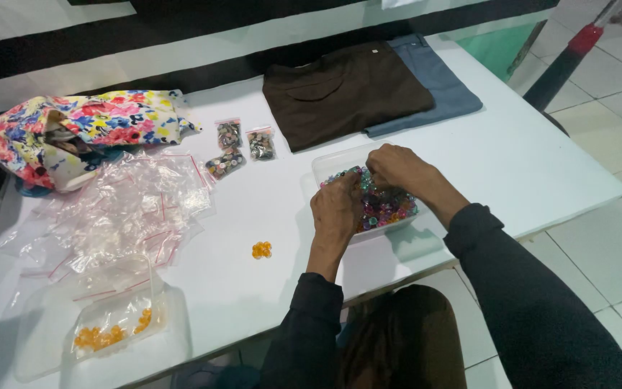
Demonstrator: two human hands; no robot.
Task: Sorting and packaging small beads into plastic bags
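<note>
A clear plastic tray [325,164] full of mixed coloured beads [386,207] sits near the front edge of the white table [527,158]. My left hand [336,209] rests on the tray's left side, fingers down among the beads. At the tray's far edge my right hand [395,166] has its fingers curled into the beads. What either hand pinches is hidden. A small cluster of orange beads [261,249] lies loose on the table to the left of the tray.
Three small filled zip bags [239,148] lie behind the tray. A pile of empty clear zip bags [127,209] spreads at left, beside a floral pouch [73,130]. A clear box with orange beads [113,331] is front left. Folded brown [343,94] and blue [444,86] clothes lie at back.
</note>
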